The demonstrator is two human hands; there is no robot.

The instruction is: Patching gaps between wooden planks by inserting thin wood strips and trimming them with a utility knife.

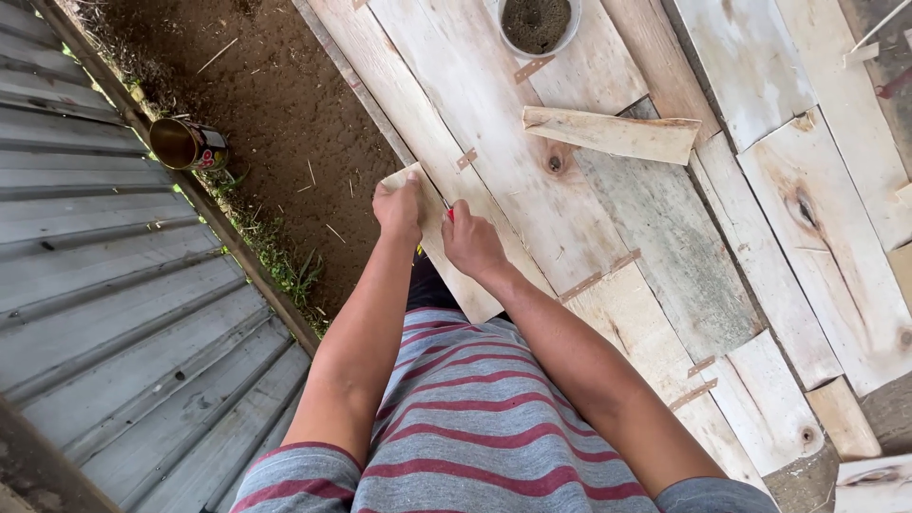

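At the plank edge, left hand (397, 204) fingers clamp the pale flat wooden board (446, 256); right hand (470, 242) fingers pinch a small red-tipped tool (449, 215).

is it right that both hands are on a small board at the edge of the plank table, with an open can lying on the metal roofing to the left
Not quite. In the head view the can lies on the bare soil beside the roofing, not on it. Both the left hand and right hand are on the small board.

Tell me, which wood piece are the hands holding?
The pale board at the platform's near edge, gripped by the left hand and right hand. The other loose piece, a tapered plank, lies untouched farther off, near the bowl.
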